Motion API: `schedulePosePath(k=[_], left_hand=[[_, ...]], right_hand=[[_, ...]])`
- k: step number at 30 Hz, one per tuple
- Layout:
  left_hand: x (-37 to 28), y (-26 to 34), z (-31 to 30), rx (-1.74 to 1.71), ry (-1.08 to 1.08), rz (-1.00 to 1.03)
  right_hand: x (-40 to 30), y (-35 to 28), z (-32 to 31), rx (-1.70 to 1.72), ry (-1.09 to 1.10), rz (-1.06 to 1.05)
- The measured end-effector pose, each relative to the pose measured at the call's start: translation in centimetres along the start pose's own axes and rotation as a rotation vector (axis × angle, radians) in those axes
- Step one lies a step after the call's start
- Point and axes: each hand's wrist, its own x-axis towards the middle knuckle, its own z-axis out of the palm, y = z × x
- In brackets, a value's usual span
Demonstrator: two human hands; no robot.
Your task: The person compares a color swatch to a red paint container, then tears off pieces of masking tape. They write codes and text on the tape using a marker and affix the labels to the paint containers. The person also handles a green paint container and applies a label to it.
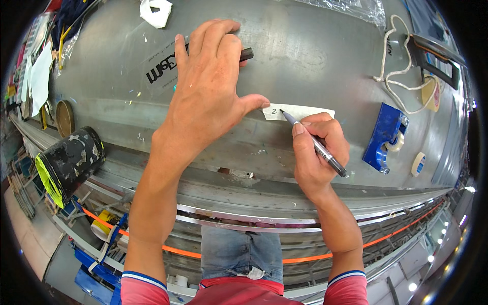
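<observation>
My right hand grips a grey marker pen, its black tip touching a strip of white tape stuck to the metal worktop. A handwritten "2" stands just left of the tip. My left hand lies spread on the worktop, its thumb tip at the strip's left end. A black cap or rod end sticks out beside its fingers; the rest is hidden under the hand, so its hold is unclear. Printed clear film shows behind the left hand.
Right: a blue tape dispenser, a small tape roll, a looped white cord and a handsaw. Left: a paint-spotted black bucket on its side and a round lid. A crumpled white piece lies at the back.
</observation>
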Motion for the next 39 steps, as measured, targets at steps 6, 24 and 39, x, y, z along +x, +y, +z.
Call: schedulePosePath(k=[6,24,39], left_hand=[[0.01,-0.02,0.09,-0.009,-0.002,-0.013],[0.31,0.03,-0.13,0.015,-0.026,-0.018],[0.44,0.04,-0.17,0.056,-0.029,-0.004]], right_hand=[[0.02,0.05,-0.05,0.006,-0.004,0.003],[-0.41,0.02,-0.12,0.031,0.004,0.053],[-0.12,-0.03,-0.61,-0.004,0.013,0.044]])
